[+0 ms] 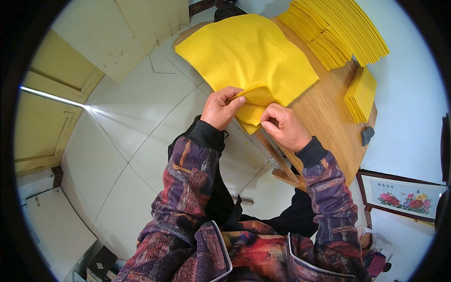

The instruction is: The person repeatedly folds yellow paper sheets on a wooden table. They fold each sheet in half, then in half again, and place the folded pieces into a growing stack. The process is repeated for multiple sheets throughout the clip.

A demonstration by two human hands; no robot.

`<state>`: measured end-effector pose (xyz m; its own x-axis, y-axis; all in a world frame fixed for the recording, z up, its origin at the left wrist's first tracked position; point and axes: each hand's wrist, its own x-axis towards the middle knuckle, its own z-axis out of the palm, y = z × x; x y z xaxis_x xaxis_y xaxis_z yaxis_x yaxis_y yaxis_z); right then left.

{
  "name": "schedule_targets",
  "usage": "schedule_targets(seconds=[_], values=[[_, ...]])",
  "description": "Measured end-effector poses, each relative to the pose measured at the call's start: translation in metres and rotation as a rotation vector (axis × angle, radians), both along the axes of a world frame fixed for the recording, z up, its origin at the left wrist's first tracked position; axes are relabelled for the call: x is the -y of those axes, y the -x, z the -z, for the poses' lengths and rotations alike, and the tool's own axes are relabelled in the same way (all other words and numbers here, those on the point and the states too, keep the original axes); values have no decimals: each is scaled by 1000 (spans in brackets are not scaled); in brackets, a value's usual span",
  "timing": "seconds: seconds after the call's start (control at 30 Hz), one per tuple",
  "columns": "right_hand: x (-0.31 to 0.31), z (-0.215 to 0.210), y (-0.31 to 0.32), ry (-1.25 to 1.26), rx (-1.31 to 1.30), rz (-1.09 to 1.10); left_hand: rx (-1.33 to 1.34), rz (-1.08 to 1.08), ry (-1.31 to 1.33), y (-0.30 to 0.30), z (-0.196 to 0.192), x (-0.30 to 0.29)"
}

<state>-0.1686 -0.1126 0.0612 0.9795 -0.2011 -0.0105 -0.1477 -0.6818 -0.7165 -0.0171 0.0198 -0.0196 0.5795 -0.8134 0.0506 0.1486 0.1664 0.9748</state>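
Observation:
A stack of large yellow felt sheets (249, 51) lies on a wooden table (329, 113), its near corner hanging over the table edge. My left hand (221, 108) pinches the lifted corner of the top sheet, which is folded back on itself. My right hand (284, 127) grips the lower corners of the stack (251, 115) just beside it. Both hands sit at the table's near edge, close together.
A fanned pile of yellow strips (338, 30) lies at the table's far end and a smaller yellow stack (361, 94) at its right edge, with a small dark block (367, 135) near it. A framed flower picture (404, 195) leans lower right. Pale tiled floor (131, 141) spreads left.

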Motion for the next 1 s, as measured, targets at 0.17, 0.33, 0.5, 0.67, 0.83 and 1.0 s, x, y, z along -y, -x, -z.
schedule_targets(seconds=[0.17,0.33,0.5,0.67,0.83,1.0], values=[[-8,4,1,190,123,-12,18,4,-4,0,-1,-1],[-12,10,2,421,243,-86,33,30,-6,-2,1,-1],[-15,12,2,293,228,9,27,33,1,-2,2,-1],[-8,8,-1,52,104,42,-30,30,18,0,2,0],[1,-6,-7,-96,14,17,0,-4,22,0,3,1],[6,-20,-17,-65,35,25,-14,3,14,0,1,1]])
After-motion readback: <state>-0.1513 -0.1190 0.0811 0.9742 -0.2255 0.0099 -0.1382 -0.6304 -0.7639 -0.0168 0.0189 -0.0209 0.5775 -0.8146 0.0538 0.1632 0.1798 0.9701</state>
